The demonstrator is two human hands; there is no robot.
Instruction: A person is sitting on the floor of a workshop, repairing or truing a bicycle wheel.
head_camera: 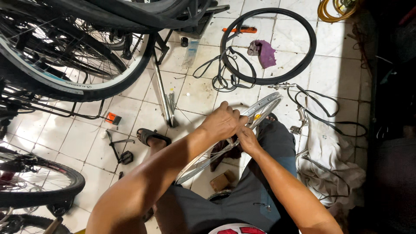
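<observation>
My left hand [223, 122] is curled over the bare wheel rim [264, 106] lying across my lap, its fingers closed on the rim's edge. My right hand [247, 139] sits just under it, mostly covered, so I cannot tell its grip. My arms hide the rim's middle. Beyond my hands lie a black tyre [303, 56] and purple rag [265, 53]; a bicycle wheel [86, 84] is cut off left.

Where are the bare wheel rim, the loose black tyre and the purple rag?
Bare wheel rim [265, 105]: head view, on the shiny upper arc beyond the hands.
Loose black tyre [308, 47]: head view, on its right-hand curve, lying on the tiles.
Purple rag [266, 54]: head view, on the middle of the cloth inside the tyre.
</observation>
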